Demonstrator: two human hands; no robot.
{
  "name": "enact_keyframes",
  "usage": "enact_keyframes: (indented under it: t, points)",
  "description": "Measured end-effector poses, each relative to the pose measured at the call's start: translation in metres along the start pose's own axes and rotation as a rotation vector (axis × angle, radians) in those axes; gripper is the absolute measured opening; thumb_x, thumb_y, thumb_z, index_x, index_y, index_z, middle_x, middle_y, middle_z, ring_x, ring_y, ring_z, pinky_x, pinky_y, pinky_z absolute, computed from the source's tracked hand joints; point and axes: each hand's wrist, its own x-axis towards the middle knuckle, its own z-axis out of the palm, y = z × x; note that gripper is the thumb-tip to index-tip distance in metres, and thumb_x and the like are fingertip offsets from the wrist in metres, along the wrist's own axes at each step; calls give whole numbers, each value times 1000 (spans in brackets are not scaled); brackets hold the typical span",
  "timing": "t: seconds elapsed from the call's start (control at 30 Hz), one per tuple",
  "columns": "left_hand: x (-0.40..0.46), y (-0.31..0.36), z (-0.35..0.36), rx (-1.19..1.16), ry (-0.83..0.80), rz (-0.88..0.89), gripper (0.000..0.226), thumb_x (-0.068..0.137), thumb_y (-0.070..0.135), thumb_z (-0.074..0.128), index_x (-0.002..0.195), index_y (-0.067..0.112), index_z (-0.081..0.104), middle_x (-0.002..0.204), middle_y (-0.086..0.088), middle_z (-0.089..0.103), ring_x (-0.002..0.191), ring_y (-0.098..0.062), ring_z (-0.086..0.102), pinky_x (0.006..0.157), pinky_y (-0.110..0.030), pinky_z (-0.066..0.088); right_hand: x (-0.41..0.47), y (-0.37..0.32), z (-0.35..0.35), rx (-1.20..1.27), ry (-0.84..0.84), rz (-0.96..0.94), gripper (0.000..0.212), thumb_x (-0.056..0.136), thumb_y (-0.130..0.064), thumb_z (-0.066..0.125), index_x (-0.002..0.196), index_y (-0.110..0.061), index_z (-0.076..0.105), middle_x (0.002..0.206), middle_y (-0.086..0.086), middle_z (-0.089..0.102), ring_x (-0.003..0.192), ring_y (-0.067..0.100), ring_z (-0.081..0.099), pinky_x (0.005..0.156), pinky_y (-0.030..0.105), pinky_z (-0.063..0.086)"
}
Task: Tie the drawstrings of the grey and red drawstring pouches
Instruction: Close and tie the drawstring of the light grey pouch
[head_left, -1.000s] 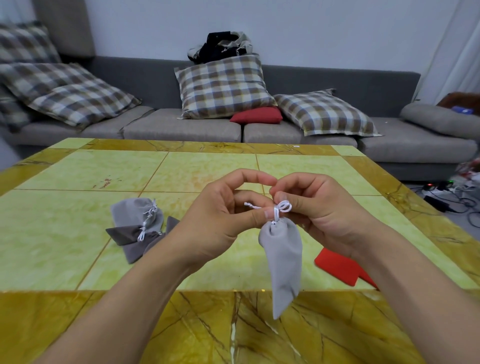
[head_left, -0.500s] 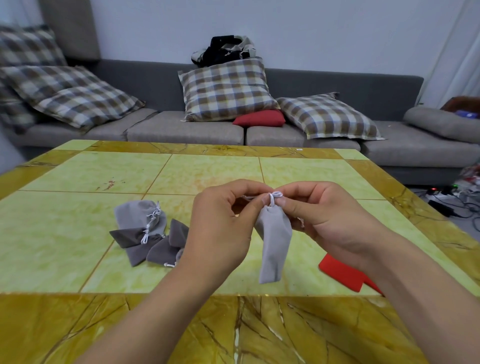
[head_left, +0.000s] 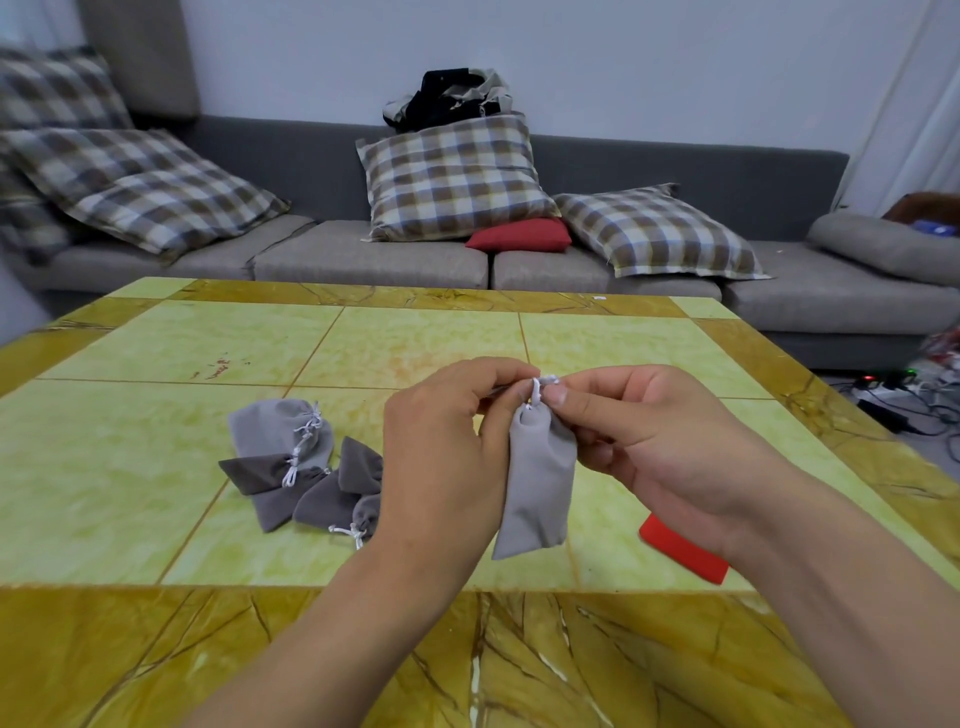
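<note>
Two hands meet above a yellow-green tiled table (head_left: 156, 447) with amber marbled borders. Left hand (head_left: 441, 447) and right hand (head_left: 660, 436) each pinch the white drawstring (head_left: 536, 396) at the neck of a light grey pouch (head_left: 537, 483), which hangs between them. Several grey pouches (head_left: 291, 462) lie heaped to the left; a red pouch (head_left: 685, 553) lies flat under the right wrist. No writing is legible. Behind stands a grey sofa (head_left: 374, 260) with plaid cushions (head_left: 452, 176).

Yellow-green marble-patterned table (head_left: 156, 467), cluster of grey pouches (head_left: 291, 462), red pouch (head_left: 680, 553) lying flat
</note>
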Motion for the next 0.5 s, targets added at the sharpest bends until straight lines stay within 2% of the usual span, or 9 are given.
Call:
enact_keyframes:
  t: [0.07,0.13,0.17,0.27,0.33,0.4,0.5]
  points:
    - [1,0,-2,11,16,1,15,88,12,70,97,22,77,85,21,66,87,6,63,77,-6,47,-2,0,4,-34,14,-47,17,87,-17,70,91,-2,77,75,6,67,64,16,52,59,24,46]
    - [1,-1,-3,55,28,46,18,87,11,70,99,21,78,87,18,68,83,5,63,77,-4,46,-4,0,9,-88,42,-101,17,80,-20,76,88,-6,79,86,12,75,78,35,64,74,40,54]
    - [1,-2,-3,92,23,83,19,86,10,69,100,20,78,88,15,71,82,3,62,76,-5,46,-5,1,11,-94,73,-129,15,77,-19,78,85,-6,79,87,14,76,82,33,68,78,42,54]
    - [1,-5,-3,142,-6,140,22,84,8,69,101,20,78,90,9,75,86,-2,63,76,-11,48,-3,5,14,-49,155,-149,7,76,-9,79,80,-3,78,79,14,76,71,16,69,72,27,54]
    - [2,-5,-5,78,-41,76,21,86,9,69,101,21,78,91,11,74,91,1,64,79,-11,49,-2,7,13,-57,144,-138,3,79,-9,78,79,-6,79,82,17,76,77,20,66,76,34,50]
    - [5,-5,-7,-66,-108,-60,20,89,11,69,101,23,77,92,15,74,91,6,66,80,-12,52,0,9,10,-47,103,-136,5,81,-10,75,80,-5,78,87,21,75,81,26,63,80,41,47]
    - [12,-5,-11,-277,-164,-214,16,89,10,69,99,19,78,90,10,77,88,0,71,80,-21,57,1,8,9,86,-4,-107,13,83,-13,69,85,-2,75,87,18,74,80,22,67,76,31,53]
